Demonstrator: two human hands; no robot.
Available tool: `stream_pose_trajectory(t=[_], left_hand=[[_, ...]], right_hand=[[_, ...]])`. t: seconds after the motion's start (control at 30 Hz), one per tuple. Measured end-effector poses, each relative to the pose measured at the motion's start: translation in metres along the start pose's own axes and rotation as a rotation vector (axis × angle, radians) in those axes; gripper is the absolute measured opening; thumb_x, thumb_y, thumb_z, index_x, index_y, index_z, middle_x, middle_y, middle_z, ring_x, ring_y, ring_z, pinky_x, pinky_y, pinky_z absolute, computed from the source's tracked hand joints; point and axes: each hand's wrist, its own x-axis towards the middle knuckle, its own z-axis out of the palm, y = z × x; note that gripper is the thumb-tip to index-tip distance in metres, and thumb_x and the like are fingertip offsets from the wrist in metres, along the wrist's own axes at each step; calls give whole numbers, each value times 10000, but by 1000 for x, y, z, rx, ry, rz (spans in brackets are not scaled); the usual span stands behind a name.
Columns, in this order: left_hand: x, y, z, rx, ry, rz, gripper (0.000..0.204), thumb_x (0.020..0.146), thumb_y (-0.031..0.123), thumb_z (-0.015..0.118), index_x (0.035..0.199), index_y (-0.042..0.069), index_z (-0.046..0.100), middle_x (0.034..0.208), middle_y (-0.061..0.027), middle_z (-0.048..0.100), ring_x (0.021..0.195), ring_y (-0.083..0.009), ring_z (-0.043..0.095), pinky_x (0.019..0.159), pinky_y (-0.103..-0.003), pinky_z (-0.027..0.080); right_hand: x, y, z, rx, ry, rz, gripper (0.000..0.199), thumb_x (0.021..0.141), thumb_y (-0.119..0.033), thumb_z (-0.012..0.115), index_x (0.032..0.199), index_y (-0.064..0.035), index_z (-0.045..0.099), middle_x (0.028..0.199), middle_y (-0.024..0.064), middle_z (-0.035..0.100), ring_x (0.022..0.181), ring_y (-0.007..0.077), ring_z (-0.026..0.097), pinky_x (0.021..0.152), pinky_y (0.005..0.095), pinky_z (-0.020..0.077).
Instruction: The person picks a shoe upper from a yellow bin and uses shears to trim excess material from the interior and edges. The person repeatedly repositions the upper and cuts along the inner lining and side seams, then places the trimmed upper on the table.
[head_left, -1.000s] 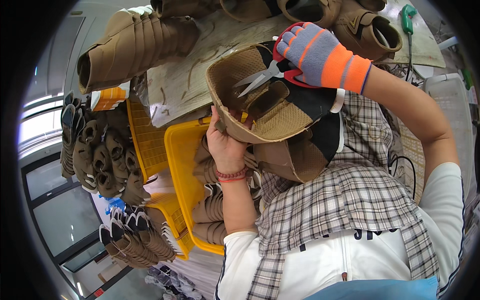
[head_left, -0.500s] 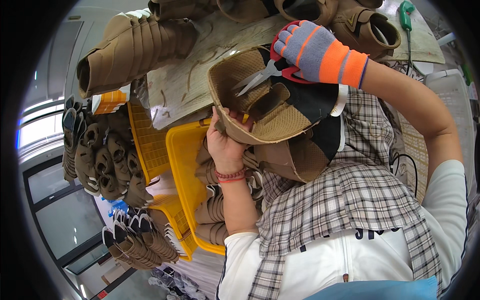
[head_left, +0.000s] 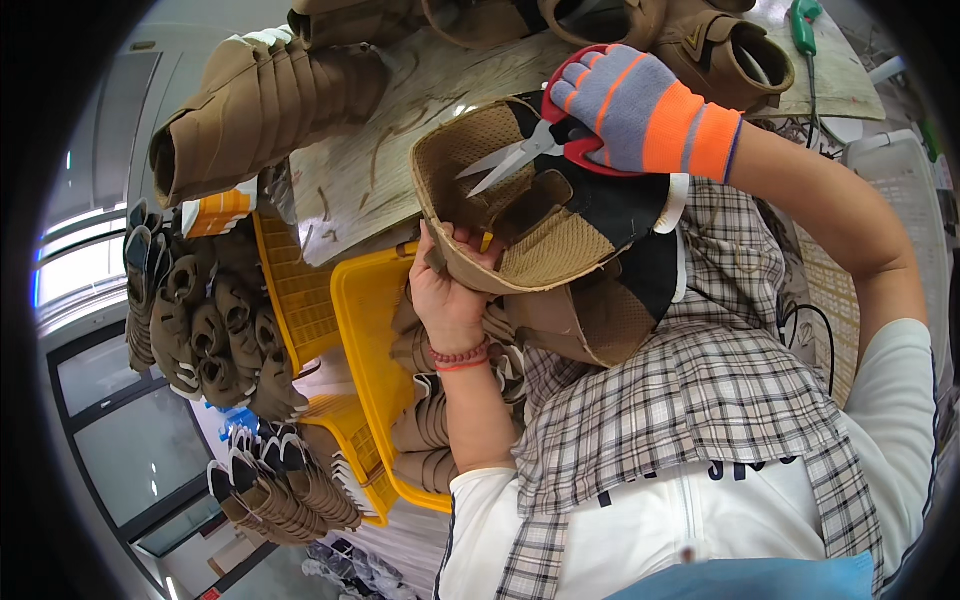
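Before the plaid cloth apron (head_left: 690, 420), a brown shoe upper with tan mesh lining (head_left: 570, 250) seems mid-scissor-work: grey-and-orange-gloved right hand (head_left: 640, 110) grips red-handled steel scissors (head_left: 530, 150), blades parted over lining, bare left hand (head_left: 450, 300) clasps rim; next snip likely calls for steadying it.

We see a scene lit brightly and fairly evenly, with the window (head_left: 82, 275) at left burnt out to white. We notice small glints on the tabletop (head_left: 345, 190), soft shadow inside the held brown shoe upper (head_left: 560, 238), glass panes (head_left: 140, 450) bowing along the curved rim, and black swallowing the corners.
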Motion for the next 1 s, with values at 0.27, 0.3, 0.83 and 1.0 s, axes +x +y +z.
stream_pose_trajectory(t=[0.27, 0.3, 0.83, 1.0], left_hand=[[-5, -2, 5, -22, 34, 58, 227, 921, 231, 445, 847, 44, 551, 968, -107, 546, 1040, -267, 443, 991, -527, 272], [-9, 0, 6, -28, 8, 58, 224, 925, 231, 451, 855, 46, 555, 980, -108, 550, 1053, -272, 439, 992, -532, 269], [-56, -5, 11, 71, 42, 170, 411, 932, 262, 548, 1271, 49, 458, 1246, -155, 476, 1225, -324, 399, 994, -531, 348], [-54, -4, 4, 50, 2, 156, 430, 928, 250, 557, 1286, 39, 445, 1275, -175, 456, 1215, -321, 413, 997, -513, 353]], right_hand=[[-1, -3, -10, 113, -271, 194, 349, 689, -246, 740, 979, -99, 614, 775, 60, 644, 759, 263, 633, 673, 339, 507], [-11, 0, -12, 192, -183, 225, 339, 699, -241, 734, 980, -99, 611, 786, 64, 642, 758, 271, 630, 675, 342, 508], [-35, -19, -49, 261, -572, 89, 369, 714, -259, 720, 1038, -108, 631, 879, 72, 655, 862, 213, 644, 726, 321, 514], [-30, -20, -48, 23, -570, 10, 406, 669, -257, 762, 1003, -74, 622, 788, 61, 655, 753, 224, 662, 645, 315, 527]])
